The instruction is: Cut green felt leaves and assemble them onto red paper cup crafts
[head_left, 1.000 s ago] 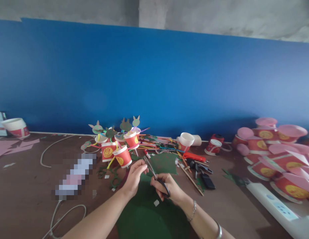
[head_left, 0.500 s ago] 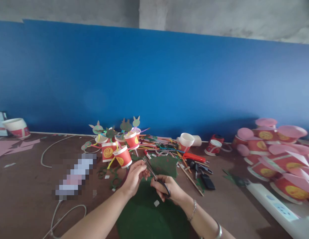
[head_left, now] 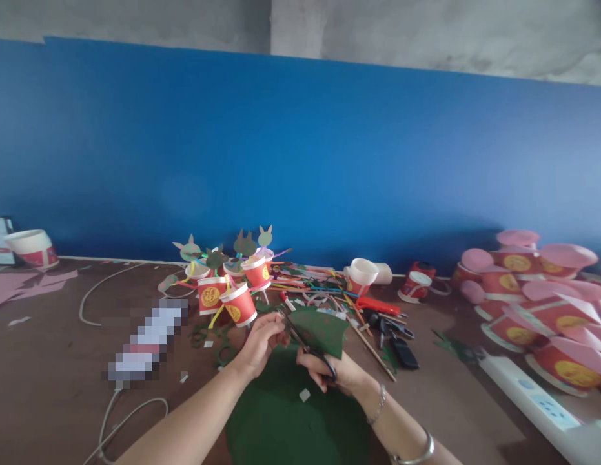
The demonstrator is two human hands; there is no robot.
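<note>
My right hand (head_left: 332, 371) grips a pair of dark-handled scissors (head_left: 322, 363), whose blades point up and left toward my other hand. A dark green sheet of paper (head_left: 320, 328) with small reddish marks lies at the blades and partly covers the back of my right hand. My left hand (head_left: 263, 342) pinches the sheet's left end beside the blade tips. Below both hands spreads a larger dark green surface (head_left: 285, 413), with a small white scrap (head_left: 305, 395) on it.
Decorated red paper cups (head_left: 239, 305) stand just beyond my left hand. Behind are coloured strips (head_left: 305, 282), more cups (head_left: 363, 276), and keys (head_left: 404, 352). Pink-topped cups (head_left: 516, 326) and a power strip (head_left: 532, 400) are on the right. A pixelated object (head_left: 148, 339) lies left.
The green sheet has swung toward me, over my right hand. My right hand and the scissors have shifted slightly right and down. My left hand has barely moved.
</note>
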